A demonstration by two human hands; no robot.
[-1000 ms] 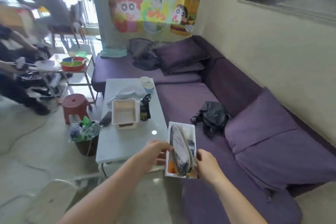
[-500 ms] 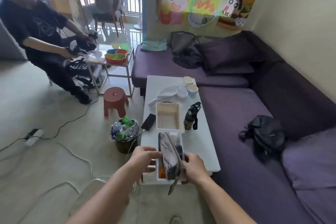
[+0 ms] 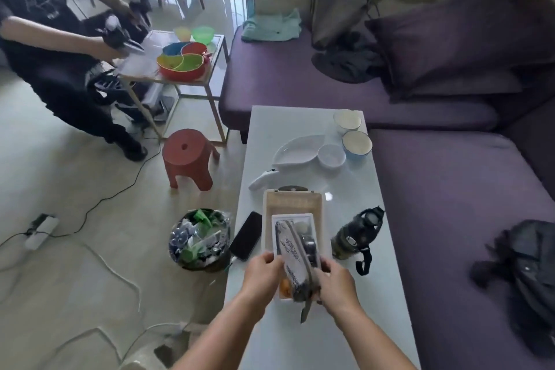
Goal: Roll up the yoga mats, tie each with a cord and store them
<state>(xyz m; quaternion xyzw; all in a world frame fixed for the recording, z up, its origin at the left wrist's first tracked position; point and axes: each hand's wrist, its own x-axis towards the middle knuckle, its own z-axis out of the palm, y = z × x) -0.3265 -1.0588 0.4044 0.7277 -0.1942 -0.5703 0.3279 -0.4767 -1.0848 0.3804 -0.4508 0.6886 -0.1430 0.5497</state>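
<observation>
No yoga mat or cord shows in the head view. Both hands carry a small white tray (image 3: 312, 221) holding a grey patterned pouch (image 3: 289, 252), a dark round item and something orange. My left hand (image 3: 261, 275) grips the tray's left edge. My right hand (image 3: 335, 281) grips its right edge beside the pouch, whose strap hangs down. The tray hovers over the near end of a beige box (image 3: 292, 204) on the white coffee table (image 3: 303, 336).
On the table lie a black phone (image 3: 245, 235), a dark bottle (image 3: 356, 233), white dishes (image 3: 300, 149) and bowls. A full bin (image 3: 199, 239) and red stool (image 3: 187, 156) stand left. A purple sofa (image 3: 456, 189) with a black bag (image 3: 528, 252) runs right. A person (image 3: 54, 48) works at back left.
The view swung from the sofa toward the table and tilted down. The tray in both hands moved from above the sofa's edge to over the table and beige box.
</observation>
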